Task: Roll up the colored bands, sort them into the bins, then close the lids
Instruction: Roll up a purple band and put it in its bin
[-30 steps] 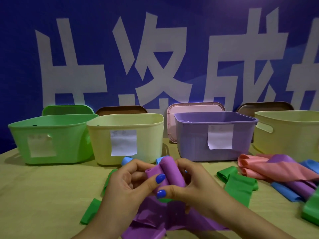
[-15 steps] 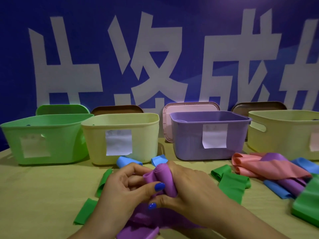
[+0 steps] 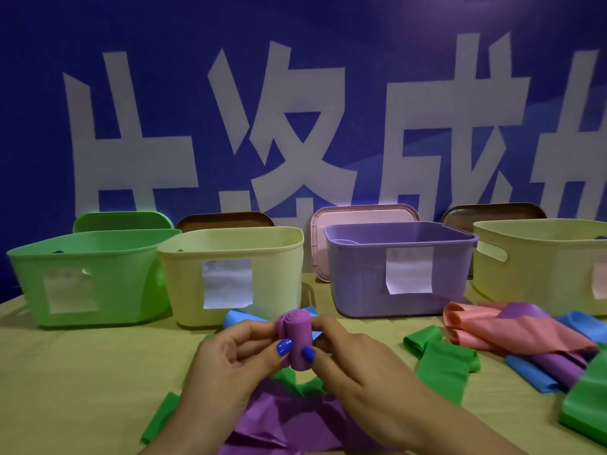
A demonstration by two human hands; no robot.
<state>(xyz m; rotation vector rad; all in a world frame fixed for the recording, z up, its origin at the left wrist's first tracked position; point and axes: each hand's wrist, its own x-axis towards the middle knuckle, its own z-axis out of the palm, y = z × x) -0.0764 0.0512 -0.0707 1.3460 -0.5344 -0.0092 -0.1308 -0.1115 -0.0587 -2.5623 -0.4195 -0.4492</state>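
Two hands hold one purple band roll above the surface, near the frame centre. Left hand: fingers curled round the roll's left side, thumb pressed on its front. Right hand: fingers curled behind the roll's right side, thumb pressed on its front beside the left thumb. The roll stands nearly upright, with its spiral end facing up. Its unrolled tail, a purple sheet, hangs down and lies crumpled on the surface between the wrists.

Four open bins stand in a row at the back of the surface:
- green bin, far left, paper label on its front;
- yellow bin, just beside it, paper label on its front;
- purple bin, right of centre, paper label on its front;
- second yellow bin, far right, partly cut off by the frame edge.

One lid leans behind each bin: green lid, brown lid, pink lid, second brown lid.

Loose bands lie on the surface. A blue band lies behind the hands, just in front of the yellow bin. A green band lies under the left wrist. A second green band lies right of the hands. A heap at right contains a pink band, purple and blue bands, and a third green band.
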